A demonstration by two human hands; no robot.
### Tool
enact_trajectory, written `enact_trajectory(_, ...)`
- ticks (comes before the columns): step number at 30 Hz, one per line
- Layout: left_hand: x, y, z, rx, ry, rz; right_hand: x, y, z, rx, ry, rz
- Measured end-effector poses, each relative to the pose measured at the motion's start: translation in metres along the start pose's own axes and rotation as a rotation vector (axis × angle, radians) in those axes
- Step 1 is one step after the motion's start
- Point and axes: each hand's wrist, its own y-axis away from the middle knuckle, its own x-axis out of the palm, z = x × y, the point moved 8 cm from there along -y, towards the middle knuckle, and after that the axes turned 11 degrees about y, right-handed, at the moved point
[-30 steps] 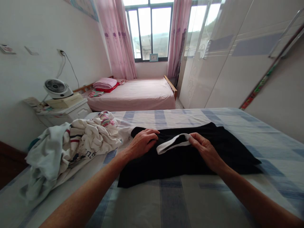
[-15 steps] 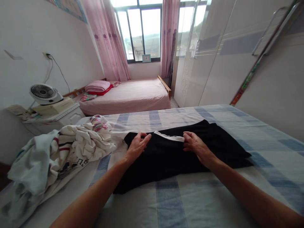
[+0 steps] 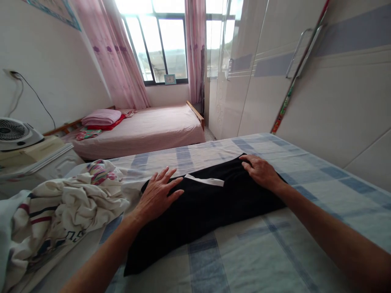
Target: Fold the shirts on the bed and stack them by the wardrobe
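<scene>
A black garment (image 3: pixel 198 207) lies folded into a long flat shape on the bed in front of me, with a white strip (image 3: pixel 205 180) showing along its upper middle. My left hand (image 3: pixel 159 193) is spread over the garment's left part, palm down, fingers apart. Toward the far right corner, my right hand (image 3: pixel 260 171) rests on the black cloth with its fingers loosely extended. Neither hand grips anything. The cloth beneath both palms is hidden.
Crumpled cream clothes (image 3: pixel 82 195) are heaped to the left on the blue-and-white checked sheet (image 3: pixel 244 252). Beyond stand a pink bed (image 3: pixel 146 130) and a white cabinet with a fan (image 3: pixel 15 132). A white wardrobe (image 3: pixel 244 93) lines the right side.
My right hand has left the white strip and moved right, to the garment's far corner. My left hand has spread its fingers over the cloth. The view has turned right.
</scene>
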Motion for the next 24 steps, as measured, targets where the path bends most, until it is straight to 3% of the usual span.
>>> enact_trajectory(3,0.026,0.008,0.028,-0.140,-0.051,0.083,0.029,-0.016,-0.036,-0.094,0.099,0.065)
enact_trajectory(6,0.043,0.013,0.044,-0.233,-0.060,0.111,0.075,-0.017,-0.071,-0.055,0.155,0.231)
enact_trajectory(9,0.043,0.012,0.042,-0.263,-0.036,0.123,0.097,-0.014,-0.087,-0.014,0.160,0.297)
enact_trajectory(11,0.035,0.011,0.039,-0.276,0.021,0.123,0.094,-0.014,-0.084,0.004,0.155,0.310)
enact_trajectory(14,0.002,0.022,0.038,-0.293,0.122,-0.028,0.058,-0.014,-0.045,-0.045,0.121,0.179)
enact_trajectory(17,-0.040,0.062,0.047,-0.385,0.114,-0.284,0.013,0.004,0.031,-0.273,0.006,0.000)
enact_trajectory(19,-0.054,0.096,0.059,-0.527,0.120,-0.340,-0.001,0.024,0.077,-0.411,-0.059,-0.026)
enact_trajectory(21,-0.055,0.124,0.069,-0.680,0.202,-0.292,0.005,0.042,0.108,-0.481,-0.086,-0.004)
enact_trajectory(24,-0.044,0.146,0.070,-0.815,0.395,-0.204,0.037,0.058,0.128,-0.510,-0.082,0.114)
